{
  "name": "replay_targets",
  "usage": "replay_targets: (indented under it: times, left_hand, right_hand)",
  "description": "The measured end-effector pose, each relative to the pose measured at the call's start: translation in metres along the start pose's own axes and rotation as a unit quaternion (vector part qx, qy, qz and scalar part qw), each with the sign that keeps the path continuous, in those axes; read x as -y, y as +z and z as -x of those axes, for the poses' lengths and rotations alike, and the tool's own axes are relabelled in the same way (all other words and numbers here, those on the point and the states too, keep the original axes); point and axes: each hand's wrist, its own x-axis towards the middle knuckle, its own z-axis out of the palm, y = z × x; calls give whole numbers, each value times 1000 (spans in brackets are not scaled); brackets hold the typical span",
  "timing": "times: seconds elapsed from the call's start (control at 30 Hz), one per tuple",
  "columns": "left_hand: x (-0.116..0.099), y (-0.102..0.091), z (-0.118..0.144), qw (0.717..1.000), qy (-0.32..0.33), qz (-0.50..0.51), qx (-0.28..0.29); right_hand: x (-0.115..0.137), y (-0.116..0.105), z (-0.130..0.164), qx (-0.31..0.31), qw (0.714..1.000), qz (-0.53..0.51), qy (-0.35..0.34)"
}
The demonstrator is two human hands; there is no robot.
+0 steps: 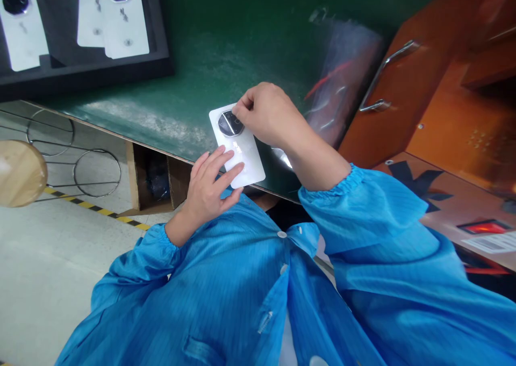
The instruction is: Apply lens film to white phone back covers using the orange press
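A white phone back cover (245, 159) with a dark, shiny octagonal camera window (229, 124) lies tilted at the near edge of the green table. My left hand (209, 186) rests with spread fingers on its lower left part, fingertips touching the surface and the thumb by the bottom edge. At the upper right of the camera window, my right hand (268, 110) is closed in a pinch, thumb and forefinger together. Whatever is between those fingertips is too small or hidden to make out.
Several similar white covers (127, 24) lie in a black tray (167, 43) at the upper left. A clear plastic bag (338, 70) lies on the green table (242, 38), near an orange cabinet with a metal handle (382, 76). A wooden stool (22, 172) and cardboard box (135, 178) stand below left.
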Motion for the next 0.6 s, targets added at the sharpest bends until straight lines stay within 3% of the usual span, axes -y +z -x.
replay_targets:
  times: [0.27, 0.47, 0.6]
  left_hand:
    - [2, 0, 3, 999, -28, 11, 31]
    - [3, -1, 1, 1000, -14, 13, 24]
    - [2, -2, 0, 1000, -9, 7, 11]
  right_hand:
    - [4, 2, 6, -19, 1000, 9, -6]
    - [25, -5, 17, -54, 987, 151, 28]
    - [45, -20, 44, -56, 974, 217, 43]
